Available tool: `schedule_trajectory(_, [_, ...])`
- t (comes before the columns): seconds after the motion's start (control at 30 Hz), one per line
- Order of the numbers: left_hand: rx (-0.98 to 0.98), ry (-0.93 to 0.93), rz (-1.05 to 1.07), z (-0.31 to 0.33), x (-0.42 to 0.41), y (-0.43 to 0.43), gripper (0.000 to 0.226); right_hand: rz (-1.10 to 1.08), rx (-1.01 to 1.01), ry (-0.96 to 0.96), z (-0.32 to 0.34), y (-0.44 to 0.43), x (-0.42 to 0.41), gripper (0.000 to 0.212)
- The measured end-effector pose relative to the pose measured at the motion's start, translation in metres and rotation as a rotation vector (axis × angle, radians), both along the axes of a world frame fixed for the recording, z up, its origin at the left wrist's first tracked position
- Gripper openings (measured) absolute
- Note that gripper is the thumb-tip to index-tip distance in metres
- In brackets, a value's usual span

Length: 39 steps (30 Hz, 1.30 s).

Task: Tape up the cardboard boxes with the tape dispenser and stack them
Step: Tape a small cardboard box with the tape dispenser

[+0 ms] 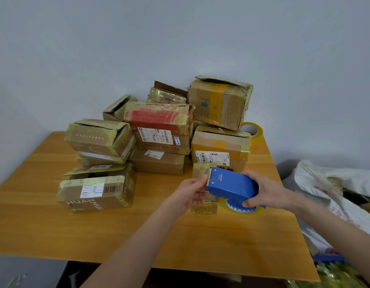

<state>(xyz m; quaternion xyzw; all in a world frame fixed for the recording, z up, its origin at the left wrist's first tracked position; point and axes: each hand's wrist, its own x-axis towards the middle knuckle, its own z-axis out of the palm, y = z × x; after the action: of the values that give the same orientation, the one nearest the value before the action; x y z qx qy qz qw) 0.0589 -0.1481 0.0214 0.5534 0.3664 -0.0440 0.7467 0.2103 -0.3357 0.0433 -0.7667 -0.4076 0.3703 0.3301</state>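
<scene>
**Small box under the dispenser, heap beyond not yet stacked**

The left hand (pixel 190 192) grips a small box (pixel 201 171), held upright above the table (pixel 55 225). The right hand (pixel 263 192) curls round the blue tape dispenser (pixel 232 185), whose mouth meets the box just right of the left thumb. This box already looks heavily wrapped, so I judge its taping nearly done.

Beyond both hands lies a loose heap. Some boxes seem sealed, such as the red box (pixel 159 119). The HUAN box (pixel 97 196), left of the left hand, and the tall box (pixel 217 102), far beyond the right hand, gape open on top; their contents are hidden. Proper stacking remains. A spare tape roll (pixel 252 129) sits beyond the right hand.
</scene>
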Motion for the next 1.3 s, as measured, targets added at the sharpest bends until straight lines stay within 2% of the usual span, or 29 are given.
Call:
schedule_trajectory(0.1, [0.008,-0.005,0.014,-0.006,-0.003,0.001,0.022,-0.002,0.008,0.02,0.001,0.0,-0.001,0.066])
schedule_trajectory(0.23, [0.043,0.03,0.059,-0.007,-0.006,0.001,0.023,0.022,0.001,-0.011,-0.001,-0.002,0.002,0.064])
schedule_trajectory(0.37, [0.165,0.053,0.067,-0.005,-0.005,-0.001,0.023,0.064,-0.013,-0.117,0.0,-0.002,0.003,0.068])
schedule_trajectory(0.47, [0.279,0.087,0.104,-0.003,-0.002,-0.003,0.015,0.096,-0.019,-0.212,0.005,0.001,0.0,0.069])
schedule_trajectory(0.6, [0.343,0.077,0.099,-0.002,-0.004,-0.001,0.017,0.128,-0.021,-0.352,0.008,0.005,0.0,0.07])
schedule_trajectory(0.83, [0.417,0.12,0.165,0.0,-0.037,0.036,0.02,0.103,-0.064,-0.355,0.014,-0.014,0.016,0.061])
schedule_trajectory(0.93, [0.439,0.152,0.186,-0.007,-0.058,0.054,0.021,0.094,-0.147,-0.367,0.012,-0.034,0.027,0.06])
schedule_trajectory(1.3, [0.502,0.14,0.217,-0.037,-0.047,0.033,0.021,0.106,-0.314,-0.385,-0.015,-0.042,0.029,0.066])
